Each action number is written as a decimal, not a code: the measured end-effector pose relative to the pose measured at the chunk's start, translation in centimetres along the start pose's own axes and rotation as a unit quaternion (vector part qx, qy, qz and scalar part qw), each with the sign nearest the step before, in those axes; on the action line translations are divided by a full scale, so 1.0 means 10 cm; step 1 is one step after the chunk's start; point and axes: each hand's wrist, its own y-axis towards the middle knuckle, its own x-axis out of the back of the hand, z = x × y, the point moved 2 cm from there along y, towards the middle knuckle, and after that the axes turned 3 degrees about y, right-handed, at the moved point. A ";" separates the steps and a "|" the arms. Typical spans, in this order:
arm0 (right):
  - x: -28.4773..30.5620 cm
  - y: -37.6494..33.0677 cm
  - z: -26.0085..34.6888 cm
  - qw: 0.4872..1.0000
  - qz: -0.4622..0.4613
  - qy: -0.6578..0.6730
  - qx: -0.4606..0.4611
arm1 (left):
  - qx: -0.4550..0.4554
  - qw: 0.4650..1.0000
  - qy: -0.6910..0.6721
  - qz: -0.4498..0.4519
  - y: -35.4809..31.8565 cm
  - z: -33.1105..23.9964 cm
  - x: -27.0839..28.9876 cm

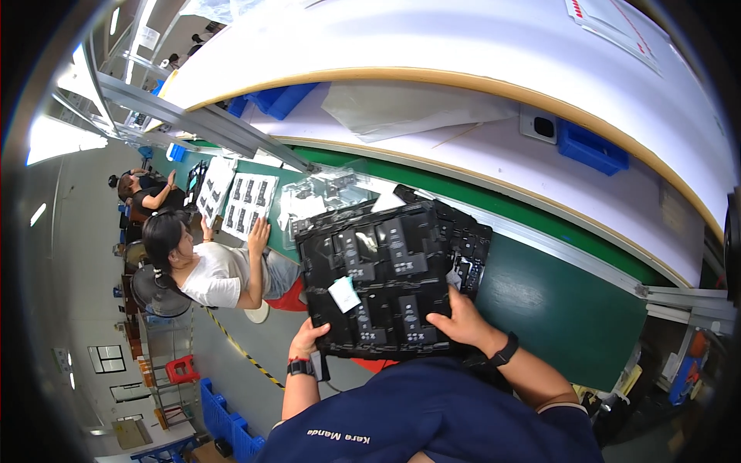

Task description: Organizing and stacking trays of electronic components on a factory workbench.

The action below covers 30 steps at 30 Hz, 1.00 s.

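My left hand grips the near left edge of a black plastic tray, thumb on top. At its near right edge, my right hand is closed on the same tray, thumb over the rim. Several flat black battery packs lie in the tray's recesses. A pale paper slip rests on its left part. The tray is held in front of my body, partly over the bench, and hides what is beneath it. Just behind its right side, more black trays with dark parts show on the bench.
The green bench runs along a white shelf holding a blue bin. Clear plastic trays lie beyond my tray. At left, a seated co-worker touches a white tray of black parts. A metal post stands nearby.
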 end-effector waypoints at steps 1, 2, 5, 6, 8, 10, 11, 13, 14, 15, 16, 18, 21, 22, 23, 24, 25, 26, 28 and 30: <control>-0.05 0.00 0.06 1.000 0.014 0.007 -0.018 | -0.008 1.000 -0.002 -0.016 -0.09 0.08 0.07; -0.09 0.02 0.08 1.000 0.028 0.002 0.001 | -0.016 0.999 -0.004 -0.032 -0.19 0.15 0.14; -0.20 0.06 -0.05 0.995 0.091 0.001 -0.034 | -0.021 0.998 -0.023 -0.061 -0.48 0.28 0.11; -0.25 0.08 -0.05 0.993 0.105 0.015 -0.044 | -0.021 0.997 -0.030 -0.071 -0.58 0.38 0.15; -0.34 0.11 -0.01 0.986 0.146 0.030 -0.074 | -0.010 0.995 -0.043 -0.094 -0.78 0.62 0.25; -0.46 0.13 -0.01 0.977 0.190 0.026 -0.098 | -0.012 0.992 -0.072 -0.107 -1.01 0.86 0.25; -0.51 0.13 -0.02 0.966 0.229 0.020 -0.118 | -0.009 0.987 -0.098 -0.127 -1.12 1.00 0.25; -0.64 0.10 -0.06 0.958 0.259 0.008 -0.122 | -0.008 0.980 -0.133 -0.150 -1.33 1.25 0.27; -0.71 0.10 -0.09 0.951 0.284 -0.002 -0.123 | -0.018 0.977 -0.149 -0.154 -1.41 1.36 0.26; -0.79 0.07 -0.11 0.948 0.292 -0.008 -0.123 | -0.028 0.973 -0.165 -0.159 -1.50 1.48 0.26; -0.88 0.04 -0.09 0.953 0.292 0.009 -0.086 | -0.039 0.969 -0.181 -0.163 -1.59 1.59 0.25; -1.04 -0.03 -0.09 0.952 0.300 0.021 -0.049 | -0.048 0.963 -0.194 -0.181 -1.80 1.82 0.23; -1.37 -0.20 -0.13 0.924 0.377 0.003 -0.062 | -0.072 0.947 -0.224 -0.218 -2.17 2.26 0.28; -1.48 -0.28 -0.13 0.921 0.384 -0.001 -0.060 | -0.078 0.944 -0.231 -0.221 -2.30 2.43 0.29; -1.59 -0.36 -0.13 0.916 0.397 -0.015 -0.054 | -0.087 0.938 -0.241 -0.234 -2.42 2.53 0.27; -1.69 -0.45 -0.12 0.911 0.409 -0.029 -0.049 | -0.095 0.931 -0.250 -0.247 -2.53 2.62 0.25; -1.78 -0.55 -0.12 0.903 0.424 -0.030 -0.063 | -0.102 0.928 -0.254 -0.254 -2.64 2.71 0.23; -1.88 -0.65 -0.13 0.900 0.430 -0.035 -0.061 | -0.107 0.926 -0.259 -0.254 -2.75 2.81 0.21; -2.06 -0.87 -0.16 0.898 0.436 -0.026 -0.046 | -0.136 0.909 -0.275 -0.281 -2.96 3.02 0.20; -2.17 -1.07 -0.17 0.891 0.448 -0.022 -0.072 | -0.152 0.903 -0.288 -0.280 -3.12 3.14 0.17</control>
